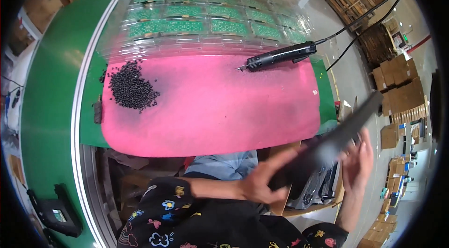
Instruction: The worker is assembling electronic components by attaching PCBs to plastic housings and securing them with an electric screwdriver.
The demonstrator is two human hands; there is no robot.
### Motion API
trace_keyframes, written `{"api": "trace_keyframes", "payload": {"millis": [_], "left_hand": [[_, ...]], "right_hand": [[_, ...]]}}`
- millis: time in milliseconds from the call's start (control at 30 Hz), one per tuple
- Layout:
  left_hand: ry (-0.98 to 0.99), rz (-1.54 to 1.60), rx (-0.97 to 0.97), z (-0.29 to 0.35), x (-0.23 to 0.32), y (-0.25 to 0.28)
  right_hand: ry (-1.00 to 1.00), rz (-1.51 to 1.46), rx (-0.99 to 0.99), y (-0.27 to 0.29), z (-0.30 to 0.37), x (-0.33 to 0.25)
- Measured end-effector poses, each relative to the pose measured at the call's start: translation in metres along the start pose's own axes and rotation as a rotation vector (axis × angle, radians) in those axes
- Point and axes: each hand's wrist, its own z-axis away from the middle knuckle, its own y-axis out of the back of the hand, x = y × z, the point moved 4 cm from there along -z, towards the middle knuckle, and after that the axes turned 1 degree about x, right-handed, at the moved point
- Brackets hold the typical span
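Observation:
A long black plastic panel (322, 152), smeared by motion, is tilted in the air at the right front, beyond the pink mat's near right corner. My left hand (266, 180) grips its lower left end. On its right side, the raised fingers of my right hand (358, 161) close against the panel's edge. On the pink mat (210, 107) lie a black electric screwdriver (280, 57), its bit pointing left, and a heap of small black screws (132, 88) at the left.
Clear trays of green circuit boards (229, 27) are stacked at the back. Below the panel stands a carton (304, 210) of black parts in plastic. Another black housing (57, 210) lies on the green surface at lower left. Cables (355, 23) rise from the screwdriver.

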Motion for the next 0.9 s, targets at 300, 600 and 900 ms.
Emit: {"api": "trace_keyframes", "payload": {"millis": [300,600,900], "left_hand": [[0.576,0.262,0.538,0.046,0.08,0.127],[-0.402,-1.213,0.486,-0.009,0.211,0.108],[-0.731,-1.263,0.351,-0.079,0.23,0.123]], "right_hand": [[1.039,1.374,-0.691,-0.073,-0.04,0.066],[0.875,1.006,-0.721,-0.078,-0.067,0.088],[0.909,0.968,-0.707,-0.07,-0.091,0.075]]}}
